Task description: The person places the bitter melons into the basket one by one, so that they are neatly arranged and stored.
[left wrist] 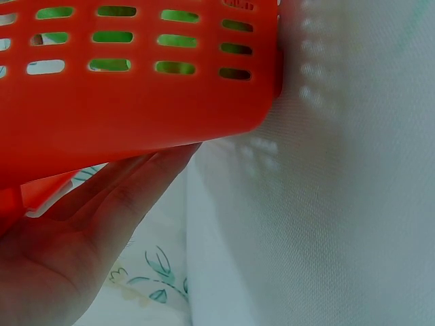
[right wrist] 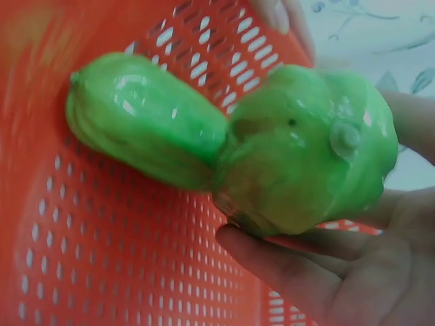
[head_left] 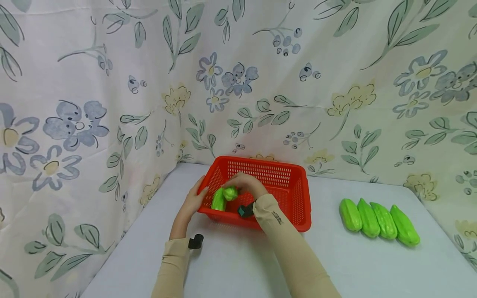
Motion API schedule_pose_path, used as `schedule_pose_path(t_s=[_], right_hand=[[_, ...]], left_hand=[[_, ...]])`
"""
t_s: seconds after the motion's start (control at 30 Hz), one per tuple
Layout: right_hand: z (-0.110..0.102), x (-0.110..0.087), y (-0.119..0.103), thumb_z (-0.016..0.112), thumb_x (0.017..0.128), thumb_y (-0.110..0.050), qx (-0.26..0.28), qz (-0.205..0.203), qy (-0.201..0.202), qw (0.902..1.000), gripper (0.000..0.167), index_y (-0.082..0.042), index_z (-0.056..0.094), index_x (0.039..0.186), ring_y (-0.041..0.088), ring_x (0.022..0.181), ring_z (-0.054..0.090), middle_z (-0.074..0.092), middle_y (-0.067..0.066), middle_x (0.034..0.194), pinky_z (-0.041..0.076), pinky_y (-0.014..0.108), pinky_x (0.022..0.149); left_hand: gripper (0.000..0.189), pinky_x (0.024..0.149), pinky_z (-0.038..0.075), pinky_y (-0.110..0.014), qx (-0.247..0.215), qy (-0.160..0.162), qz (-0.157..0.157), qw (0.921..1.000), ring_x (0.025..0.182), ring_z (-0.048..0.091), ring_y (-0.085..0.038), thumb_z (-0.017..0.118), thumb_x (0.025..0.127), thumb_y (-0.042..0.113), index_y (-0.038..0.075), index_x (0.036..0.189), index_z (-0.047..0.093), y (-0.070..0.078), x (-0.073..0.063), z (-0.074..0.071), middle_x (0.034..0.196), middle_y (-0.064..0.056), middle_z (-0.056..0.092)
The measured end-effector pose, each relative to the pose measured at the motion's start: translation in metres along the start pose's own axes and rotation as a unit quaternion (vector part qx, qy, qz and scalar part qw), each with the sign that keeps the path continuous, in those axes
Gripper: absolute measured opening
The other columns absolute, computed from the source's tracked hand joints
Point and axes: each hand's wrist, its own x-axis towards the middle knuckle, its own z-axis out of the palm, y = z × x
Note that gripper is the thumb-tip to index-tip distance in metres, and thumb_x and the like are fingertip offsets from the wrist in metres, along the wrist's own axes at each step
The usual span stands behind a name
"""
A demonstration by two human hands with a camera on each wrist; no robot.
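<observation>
A red perforated plastic basket [head_left: 266,165] stands on the table. My left hand [head_left: 193,200] grips its left side, thumb over the rim; the left wrist view has the straight fingers [left wrist: 153,176] lying along the outside. Inside the basket, my right hand [head_left: 246,182] holds a glossy green gourd [right wrist: 312,149], with fingers around its far side and its stubby stem end facing the wrist camera. A second green gourd [right wrist: 143,119] lies along the basket's left wall, end to end with the held one in the right wrist view.
Several similar green gourds [head_left: 380,221] lie side by side in a slanting row on the white table [head_left: 328,265], right of the basket. Close behind the basket hangs a floral curtain [head_left: 268,87], which also runs along the left side.
</observation>
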Motion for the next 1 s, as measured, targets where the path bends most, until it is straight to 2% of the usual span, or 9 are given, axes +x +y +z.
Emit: schedule_pose_path(t_s=[0.1,0.17,0.37,0.5,0.6,0.83,1.0], right_hand=[[0.000,0.000,0.003,0.068,0.090,-0.029,-0.012,-0.002,0.003,0.9999,0.034,0.000,0.068,0.108,0.017,0.084,0.056,0.059,0.003,0.093,0.055,0.035,0.088],[0.000,0.000,0.003,0.067,0.091,-0.029,-0.011,0.000,0.003,0.9999,0.037,0.001,0.065,0.112,0.019,0.088,0.056,0.060,0.006,0.098,0.054,0.037,0.091],[-0.001,-0.003,0.003,0.062,0.095,-0.030,0.033,0.010,-0.007,0.9994,0.049,0.001,0.055,0.132,0.031,0.120,0.055,0.055,0.015,0.137,0.049,0.047,0.100],[-0.001,-0.006,0.004,0.060,0.096,-0.030,0.056,0.010,-0.015,0.9983,0.051,-0.002,0.052,0.138,0.036,0.131,0.048,0.048,0.015,0.147,0.045,0.051,0.103],[-0.002,-0.008,0.005,0.059,0.097,-0.031,0.061,0.013,-0.017,0.9979,0.055,-0.004,0.047,0.143,0.038,0.134,0.045,0.043,0.015,0.151,0.043,0.053,0.105],[-0.005,-0.010,0.008,0.060,0.095,-0.033,0.077,0.019,-0.008,0.9968,0.060,-0.003,0.043,0.144,0.045,0.132,0.045,0.040,0.017,0.153,0.045,0.056,0.101],[-0.006,-0.012,0.009,0.061,0.095,-0.033,0.077,0.028,-0.018,0.9964,0.060,-0.004,0.043,0.145,0.049,0.124,0.051,0.039,0.019,0.153,0.049,0.055,0.096]], left_hand=[[0.058,0.092,0.049,-0.043,0.000,0.000,-0.001,1.0000,0.115,0.052,-0.031,0.041,0.104,0.031,0.022,0.157,0.019,-0.001,-0.001,0.000,0.153,-0.019,0.037],[0.058,0.093,0.049,-0.043,0.001,0.000,-0.001,1.0000,0.115,0.052,-0.031,0.041,0.104,0.032,0.022,0.157,0.019,-0.002,-0.001,0.000,0.154,-0.019,0.037],[0.058,0.088,0.050,-0.038,-0.004,-0.002,-0.005,1.0000,0.114,0.052,-0.034,0.042,0.104,0.031,0.022,0.157,0.019,0.000,0.000,0.000,0.153,-0.019,0.037],[0.058,0.086,0.051,-0.036,-0.006,-0.003,-0.007,1.0000,0.114,0.052,-0.035,0.042,0.104,0.031,0.022,0.157,0.019,0.000,-0.001,0.000,0.153,-0.019,0.037],[0.058,0.088,0.050,-0.039,-0.003,-0.003,-0.008,1.0000,0.116,0.051,-0.034,0.041,0.104,0.031,0.022,0.157,0.018,0.000,-0.001,0.000,0.154,-0.019,0.035],[0.059,0.103,0.042,-0.055,-0.009,-0.001,-0.005,0.9999,0.125,0.046,-0.036,0.042,0.104,0.031,0.022,0.157,0.019,-0.001,0.001,0.001,0.155,-0.019,0.033],[0.059,0.101,0.044,-0.053,-0.006,-0.003,-0.004,1.0000,0.122,0.047,-0.034,0.041,0.104,0.031,0.021,0.157,0.018,-0.001,0.000,0.001,0.155,-0.020,0.034]])
